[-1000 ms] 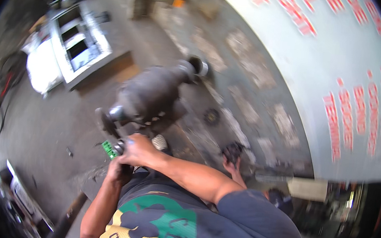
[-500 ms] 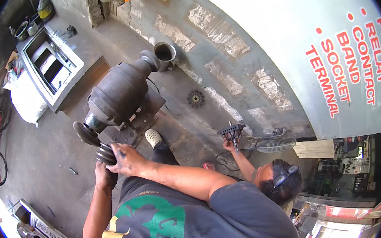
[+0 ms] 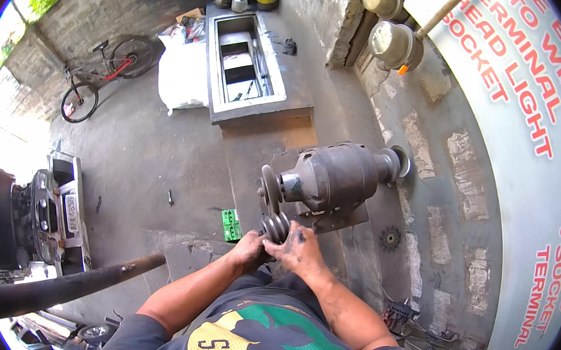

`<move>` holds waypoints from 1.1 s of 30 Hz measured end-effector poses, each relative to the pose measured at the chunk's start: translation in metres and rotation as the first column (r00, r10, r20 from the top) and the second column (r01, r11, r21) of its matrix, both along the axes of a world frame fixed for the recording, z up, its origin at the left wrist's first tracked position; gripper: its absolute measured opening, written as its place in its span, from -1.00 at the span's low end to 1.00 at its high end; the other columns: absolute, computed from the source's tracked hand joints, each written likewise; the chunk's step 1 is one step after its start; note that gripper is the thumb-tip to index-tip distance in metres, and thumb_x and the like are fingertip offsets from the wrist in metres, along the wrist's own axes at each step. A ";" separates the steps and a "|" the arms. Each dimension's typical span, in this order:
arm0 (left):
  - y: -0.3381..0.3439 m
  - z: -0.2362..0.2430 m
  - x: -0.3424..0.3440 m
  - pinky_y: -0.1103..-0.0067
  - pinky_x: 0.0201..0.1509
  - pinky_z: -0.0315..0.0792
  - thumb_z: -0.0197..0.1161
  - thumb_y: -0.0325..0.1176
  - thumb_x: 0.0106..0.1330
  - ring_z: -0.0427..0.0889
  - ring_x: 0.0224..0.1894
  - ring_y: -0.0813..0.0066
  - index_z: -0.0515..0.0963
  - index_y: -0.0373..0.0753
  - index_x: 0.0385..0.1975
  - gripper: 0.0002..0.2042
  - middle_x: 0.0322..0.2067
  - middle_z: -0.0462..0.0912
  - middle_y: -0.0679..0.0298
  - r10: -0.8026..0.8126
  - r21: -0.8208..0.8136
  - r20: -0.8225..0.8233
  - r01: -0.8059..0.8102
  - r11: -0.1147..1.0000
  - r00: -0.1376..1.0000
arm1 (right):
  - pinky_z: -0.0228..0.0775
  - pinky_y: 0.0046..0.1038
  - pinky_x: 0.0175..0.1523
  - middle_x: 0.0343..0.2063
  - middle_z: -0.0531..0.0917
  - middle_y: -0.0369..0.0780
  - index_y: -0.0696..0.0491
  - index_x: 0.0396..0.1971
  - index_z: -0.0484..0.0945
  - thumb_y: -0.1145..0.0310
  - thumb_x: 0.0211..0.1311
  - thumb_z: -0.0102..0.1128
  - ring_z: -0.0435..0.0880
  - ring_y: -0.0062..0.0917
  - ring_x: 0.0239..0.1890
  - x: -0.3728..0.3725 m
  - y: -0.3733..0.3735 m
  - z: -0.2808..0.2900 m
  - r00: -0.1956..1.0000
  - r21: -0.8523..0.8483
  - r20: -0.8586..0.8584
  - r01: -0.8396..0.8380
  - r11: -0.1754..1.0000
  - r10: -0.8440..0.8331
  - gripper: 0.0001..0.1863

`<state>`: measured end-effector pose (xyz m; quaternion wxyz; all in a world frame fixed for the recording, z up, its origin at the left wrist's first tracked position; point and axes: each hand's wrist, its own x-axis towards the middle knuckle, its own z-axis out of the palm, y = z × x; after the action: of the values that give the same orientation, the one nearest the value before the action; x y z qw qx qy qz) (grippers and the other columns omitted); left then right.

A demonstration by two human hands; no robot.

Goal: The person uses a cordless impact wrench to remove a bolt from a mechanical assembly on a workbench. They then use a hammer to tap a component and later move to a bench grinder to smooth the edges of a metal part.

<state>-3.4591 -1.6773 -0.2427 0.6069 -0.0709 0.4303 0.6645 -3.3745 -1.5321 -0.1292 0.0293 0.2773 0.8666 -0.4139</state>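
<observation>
Both my hands grip a dark grooved metal pulley (image 3: pixel 275 228) in front of me. My left hand (image 3: pixel 250 250) is closed on its near left side. My right hand (image 3: pixel 302 250), blackened with grime, wraps its right side with the thumb near the front. Just beyond the pulley is the round wheel (image 3: pixel 268 186) on the left end of a grey bench grinder (image 3: pixel 338 176). The pulley's far edge is at or very near that wheel; I cannot tell whether they touch. Another wheel (image 3: pixel 402 163) sits at the grinder's right end.
Left of the pulley, a green box (image 3: pixel 231 225) lies on the floor. A dark pole (image 3: pixel 106 275) juts in from the left. Behind the grinder stands a low block with a white-framed opening (image 3: pixel 261 102). A toothed round part (image 3: pixel 390 238) lies right, near the wall.
My view has swung, so the grinder and pulley now appear further right. The person at the right with a dark part has mostly left view. Both hands still hold the pulley.
</observation>
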 end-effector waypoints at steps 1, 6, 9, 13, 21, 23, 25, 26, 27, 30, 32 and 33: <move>-0.006 -0.015 0.002 0.42 -0.14 0.65 0.17 -0.50 0.48 0.78 -0.17 0.37 0.68 -0.41 -0.02 -0.78 -0.17 0.77 0.17 -0.031 0.035 -0.041 0.033 0.999 0.999 | 0.68 -0.14 0.00 -0.31 0.77 0.19 0.34 -0.19 0.62 0.00 0.02 0.59 0.83 0.02 -0.16 -0.003 0.003 0.004 0.999 -0.013 0.036 -0.016 1.000 0.016 -0.34; 0.002 -0.030 0.014 0.41 -0.12 0.58 0.28 -0.39 0.44 0.73 -0.25 0.37 0.68 -0.23 -0.23 -0.91 -0.30 0.73 0.31 0.042 -0.013 0.266 -0.040 0.999 0.963 | 0.68 -0.16 0.04 -0.30 0.79 0.17 0.27 -0.32 0.80 -0.03 0.00 0.56 0.85 -0.03 -0.13 -0.030 0.016 0.018 0.945 0.020 0.281 -0.178 0.984 0.166 -0.43; -0.004 -0.036 0.009 0.46 -0.12 0.58 0.28 -0.30 0.48 0.72 -0.25 0.39 0.69 -0.20 -0.16 -0.86 -0.31 0.73 0.31 0.017 -0.002 0.315 -0.017 1.000 0.949 | 0.68 -0.19 0.05 -0.29 0.81 0.11 0.26 -0.29 0.80 -0.06 0.00 0.55 0.85 -0.06 -0.13 -0.045 0.019 0.007 0.907 -0.037 0.374 -0.196 0.980 0.196 -0.41; 0.004 -0.025 -0.006 0.40 0.07 0.69 0.16 -0.44 0.52 0.79 -0.10 0.29 0.66 -0.37 0.05 -0.76 -0.05 0.77 0.14 -0.083 -0.034 -0.427 0.076 0.997 0.900 | 0.67 -0.16 0.06 -0.27 0.82 0.09 0.24 -0.25 0.77 -0.06 0.01 0.56 0.84 -0.06 -0.13 -0.016 0.016 0.002 0.969 -0.023 0.197 -0.148 0.989 0.150 -0.40; -0.007 -0.043 -0.006 0.29 0.30 0.60 -0.02 -0.44 0.55 0.73 0.13 0.23 0.53 -0.41 0.24 -0.63 0.11 0.69 0.06 0.047 -0.054 0.027 -0.046 0.997 0.999 | 0.62 -0.08 0.10 -0.23 0.75 0.13 0.25 -0.17 0.69 0.05 -0.06 0.63 0.76 0.06 -0.08 0.009 -0.002 -0.068 0.998 -0.098 -0.057 -0.018 0.995 0.012 -0.40; -0.009 -0.049 -0.011 0.34 0.19 0.63 0.01 -0.38 0.56 0.74 0.04 0.30 0.55 -0.33 0.19 -0.67 0.04 0.71 0.14 0.006 -0.102 0.067 0.001 0.995 0.998 | 0.63 -0.10 0.12 -0.20 0.75 0.16 0.26 -0.23 0.71 0.02 -0.09 0.65 0.77 0.01 -0.02 0.004 0.004 -0.054 0.998 -0.195 0.054 -0.022 0.980 0.033 -0.39; -0.017 -0.052 -0.019 0.44 0.04 0.68 0.05 -0.36 0.56 0.76 -0.08 0.41 0.58 -0.26 0.13 -0.72 -0.03 0.73 0.22 0.000 -0.111 0.108 0.012 0.994 0.994 | 0.63 -0.11 0.12 -0.18 0.76 0.17 0.27 -0.24 0.71 -0.01 -0.09 0.66 0.77 0.00 0.01 0.011 0.015 -0.040 0.993 -0.190 0.070 -0.078 0.979 0.092 -0.37; -0.024 -0.047 -0.029 0.65 -0.32 0.62 0.16 -0.28 0.54 0.72 -0.31 0.61 0.61 -0.14 0.05 -0.79 -0.20 0.73 0.36 -0.081 -0.138 0.114 0.096 0.986 0.990 | 0.63 -0.13 0.13 -0.15 0.76 0.18 0.28 -0.20 0.70 -0.10 -0.09 0.68 0.77 0.00 0.01 0.020 0.022 -0.041 0.996 -0.249 -0.010 -0.093 0.964 0.093 -0.28; -0.030 -0.044 -0.034 0.76 -0.60 0.42 0.27 -0.21 0.50 0.65 -0.49 0.71 0.61 -0.11 0.01 -0.79 -0.34 0.70 0.41 -0.151 -0.170 0.137 0.173 0.970 0.979 | 0.60 -0.17 0.21 -0.05 0.75 0.16 0.28 0.09 0.62 -0.17 -0.07 0.68 0.76 0.02 0.06 0.024 0.029 -0.049 0.991 -0.267 -0.063 -0.134 0.954 0.122 -0.09; -0.023 0.003 -0.036 0.74 -0.72 0.31 0.34 -0.12 0.45 0.59 -0.60 0.67 0.62 -0.17 0.01 -0.70 -0.38 0.70 0.36 -0.423 -0.148 0.124 0.438 0.887 0.898 | 0.34 -0.24 0.51 0.34 0.55 0.11 0.14 0.63 0.04 -0.11 -0.12 0.77 0.52 -0.13 0.43 0.051 0.044 -0.067 0.985 -0.524 -0.135 -0.159 0.837 0.103 0.42; -0.021 0.015 -0.030 0.75 -0.73 0.28 0.40 -0.08 0.39 0.56 -0.64 0.69 0.63 -0.22 0.05 -0.61 -0.40 0.71 0.34 -0.531 -0.142 0.080 0.537 0.832 0.844 | 0.31 -0.27 0.52 0.37 0.55 0.04 0.10 0.65 0.04 0.00 -0.15 0.82 0.48 -0.25 0.46 0.051 0.039 -0.068 0.970 -0.735 -0.220 -0.237 0.635 0.108 0.42; -0.021 0.011 -0.028 0.75 -0.73 0.28 0.39 -0.08 0.39 0.56 -0.63 0.69 0.63 -0.23 0.06 -0.60 -0.40 0.71 0.34 -0.555 -0.147 0.158 0.575 0.805 0.817 | 0.32 -0.28 0.51 0.36 0.58 0.01 0.08 0.65 0.03 0.04 -0.15 0.82 0.50 -0.27 0.44 0.051 0.032 -0.084 0.946 -0.735 -0.301 -0.309 0.604 0.119 0.41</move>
<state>-3.4871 -1.6981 -0.2320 0.7900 -0.0317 0.4592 0.4051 -3.3240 -1.5005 -0.2134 0.0982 0.0834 0.6293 -0.7664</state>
